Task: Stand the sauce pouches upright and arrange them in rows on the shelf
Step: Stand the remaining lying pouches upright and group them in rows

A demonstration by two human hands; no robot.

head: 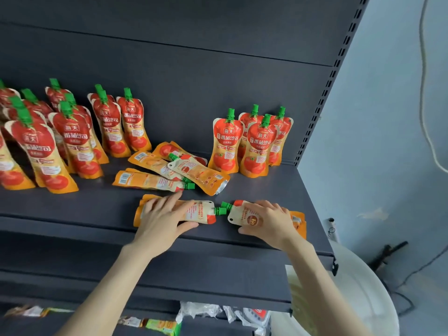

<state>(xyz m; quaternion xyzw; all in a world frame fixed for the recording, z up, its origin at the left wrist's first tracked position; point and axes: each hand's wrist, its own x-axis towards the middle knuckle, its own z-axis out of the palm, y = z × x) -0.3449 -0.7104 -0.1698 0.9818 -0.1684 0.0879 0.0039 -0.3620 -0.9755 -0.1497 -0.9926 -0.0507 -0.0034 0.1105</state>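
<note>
Left grip [162, 219] curls round the left pouch [198, 210], right grip [269, 221] round the right pouch [238, 214], both flat along the shelf [72, 209] front edge; open room front-left.

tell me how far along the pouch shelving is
Partly done. Standing already: the left rows and the right group of four. In hand: the left hand grips the near-left pouch, the right hand grips the near-right pouch, both lying flat. Left: those two plus the flat pile mid-shelf.
</note>
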